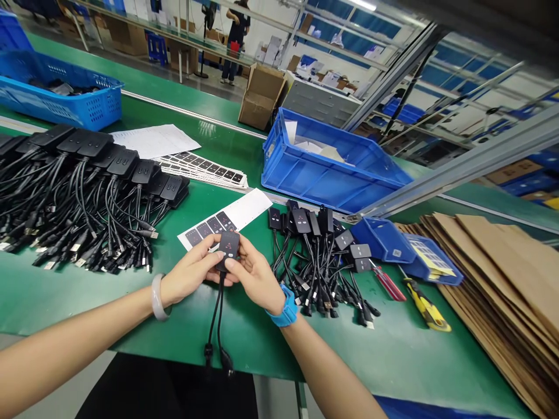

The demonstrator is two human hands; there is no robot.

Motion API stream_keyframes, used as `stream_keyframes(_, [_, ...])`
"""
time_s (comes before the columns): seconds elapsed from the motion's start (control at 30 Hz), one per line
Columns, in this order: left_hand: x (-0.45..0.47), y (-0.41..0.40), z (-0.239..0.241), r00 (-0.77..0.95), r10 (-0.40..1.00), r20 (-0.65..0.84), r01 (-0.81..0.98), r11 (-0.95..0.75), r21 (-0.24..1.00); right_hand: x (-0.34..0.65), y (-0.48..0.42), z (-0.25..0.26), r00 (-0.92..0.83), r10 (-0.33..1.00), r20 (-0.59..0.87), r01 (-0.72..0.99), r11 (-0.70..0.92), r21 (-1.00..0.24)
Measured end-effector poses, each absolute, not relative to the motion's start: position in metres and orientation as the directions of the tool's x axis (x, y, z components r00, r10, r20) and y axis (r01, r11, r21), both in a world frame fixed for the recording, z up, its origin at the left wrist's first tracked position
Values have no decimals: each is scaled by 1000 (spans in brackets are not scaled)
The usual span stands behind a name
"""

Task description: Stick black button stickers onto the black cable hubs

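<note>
Between both hands I hold a small black control box [228, 243] with two cables hanging down over the table edge. My left hand [198, 266] grips its left side, thumb on the front face. My right hand [250, 270] closes on the right side, its thumb pressed near the lower edge. Just behind the box lies a white label sheet [248, 209] with a few black labels on it. To the right rests a pile of similar boxes with cables [301, 221], their faces labelled. On the left is a larger heap of black boxes with cables [122, 163].
Label strips [209, 169] and a paper sheet [157, 139] lie behind. A blue crate [323, 174] and a blue basket [87, 105] stand at the back. Rightward are small blue bins [384, 241], red-handled screwdrivers [388, 283], a yellow-black tool [425, 305] and stacked cardboard [493, 273]. A person [236, 41] stands far off.
</note>
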State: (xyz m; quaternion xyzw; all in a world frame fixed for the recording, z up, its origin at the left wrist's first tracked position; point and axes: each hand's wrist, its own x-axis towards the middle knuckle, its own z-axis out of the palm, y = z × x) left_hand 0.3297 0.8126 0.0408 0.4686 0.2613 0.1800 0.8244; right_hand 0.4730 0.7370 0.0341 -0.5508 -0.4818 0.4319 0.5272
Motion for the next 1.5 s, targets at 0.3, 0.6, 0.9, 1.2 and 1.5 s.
stream_keyframes(0.3, [331,805,35,783,558,-275,37,400,916,464,738,30,273,961,41,130,5,-992])
stream_keyframes(0.6, [331,803,37,762,577,-294,-34,488,872,466,738,29,244,968,52,270,-17,-963])
stream_keyframes(0.9, [325,809,34,868,456,-199,105,223,969,501,705,57,266,938,220,674,-18,-738])
stream_keyframes(1.2, [323,812,8,908,314,276,70,-764,642,614,723,128,662,734,151,744,-668,-17])
stream_keyframes(1.5, [328,813,10,914,374,156,339,-917,209,554,823,62,91,985,147,912,-23,-409])
